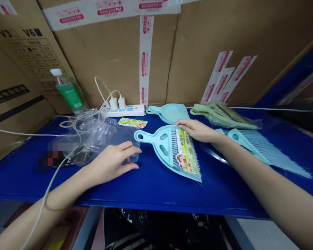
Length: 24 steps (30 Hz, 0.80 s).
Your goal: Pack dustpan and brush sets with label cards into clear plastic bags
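A light blue dustpan [163, 147] lies in the middle of the blue table [156, 187], a small brush and a colourful label card [186, 151] resting in it. My right hand [196, 130] rests flat on the dustpan's far edge, fingers stretched. My left hand [112, 163] lies on a clear plastic bag [94, 139] to the left, its fingers pressing the bag's near corner against the table.
More light blue dustpans [170, 113], bagged green dustpans [224, 116] and loose blue brushes [265, 149] lie at the back and right. A white power strip [125, 110], a green-labelled bottle [68, 92], a label card [132, 122] and cables sit back left. Cardboard boxes [115, 52] wall the rear.
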Tool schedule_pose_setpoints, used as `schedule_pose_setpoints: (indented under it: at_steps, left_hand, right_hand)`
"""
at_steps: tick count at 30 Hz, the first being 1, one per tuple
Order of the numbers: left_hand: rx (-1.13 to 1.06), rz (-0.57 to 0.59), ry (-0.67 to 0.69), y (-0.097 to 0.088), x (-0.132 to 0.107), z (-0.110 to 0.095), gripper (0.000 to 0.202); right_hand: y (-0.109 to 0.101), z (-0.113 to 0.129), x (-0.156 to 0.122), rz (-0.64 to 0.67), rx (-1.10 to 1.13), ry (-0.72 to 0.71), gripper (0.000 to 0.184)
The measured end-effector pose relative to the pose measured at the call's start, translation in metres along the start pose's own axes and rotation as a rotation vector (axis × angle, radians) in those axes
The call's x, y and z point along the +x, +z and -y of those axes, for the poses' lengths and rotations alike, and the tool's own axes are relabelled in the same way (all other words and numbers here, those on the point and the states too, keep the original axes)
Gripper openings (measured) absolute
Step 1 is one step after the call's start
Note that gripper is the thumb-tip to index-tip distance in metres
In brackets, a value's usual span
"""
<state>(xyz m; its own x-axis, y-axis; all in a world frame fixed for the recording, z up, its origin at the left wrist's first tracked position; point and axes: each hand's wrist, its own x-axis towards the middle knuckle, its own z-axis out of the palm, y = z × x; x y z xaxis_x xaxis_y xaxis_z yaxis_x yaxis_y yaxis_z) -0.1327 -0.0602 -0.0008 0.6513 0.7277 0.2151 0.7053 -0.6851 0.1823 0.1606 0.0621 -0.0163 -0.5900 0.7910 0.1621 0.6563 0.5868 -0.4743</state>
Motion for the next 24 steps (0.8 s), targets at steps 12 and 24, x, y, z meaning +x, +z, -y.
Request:
schedule_pose_setpoints:
  at_steps: [12, 24]
  left_hand:
    - [0.348, 0.13, -0.036, -0.026, -0.004, 0.019, 0.049]
    - [0.391, 0.207, -0.229, -0.024, -0.003, 0.018, 0.028]
  right_hand:
    - [0.0, 0.0, 0.0, 0.002, 0.005, 0.003, 0.028]
    - [0.0, -0.001, 0.0, -0.003, 0.023, -0.021, 0.028]
